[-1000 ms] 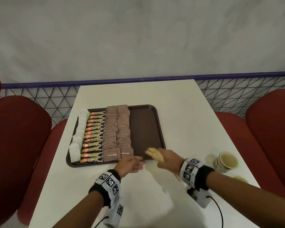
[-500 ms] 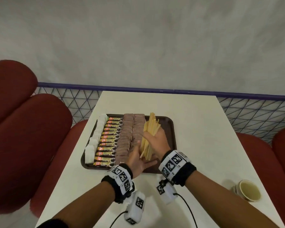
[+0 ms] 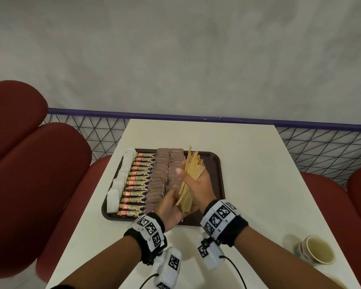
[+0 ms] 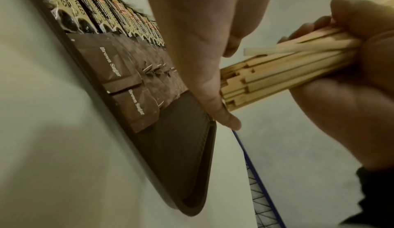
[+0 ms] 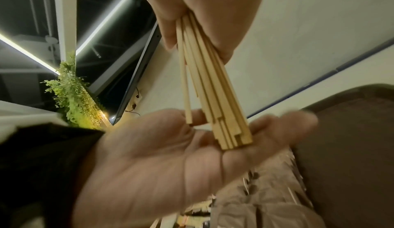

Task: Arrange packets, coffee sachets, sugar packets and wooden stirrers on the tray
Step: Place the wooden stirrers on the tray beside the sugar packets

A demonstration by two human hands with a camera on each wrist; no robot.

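A brown tray (image 3: 218,163) holds a column of white packets (image 3: 121,180), a row of coffee sachets (image 3: 138,182) and two columns of brown sugar packets (image 3: 162,178); its right strip is bare. Over that strip my right hand (image 3: 196,182) grips a bundle of wooden stirrers (image 3: 191,174) that fans out away from me. My left hand (image 3: 170,205) is flat, its palm against the bundle's near ends. In the left wrist view the stirrers (image 4: 287,70) butt against the straight left fingers (image 4: 202,54). The right wrist view shows the stirrers (image 5: 210,88) ending on the left palm (image 5: 170,156).
A paper cup (image 3: 319,250) with pale liquid stands near the white table's (image 3: 248,184) right front edge. Red seats (image 3: 35,184) flank the table on both sides. A blue-railed mesh fence (image 3: 321,147) runs behind the table.
The right hand has carried the stirrers from the tray's near edge to above its right strip. The left hand has turned palm-in against the bundle's near ends.
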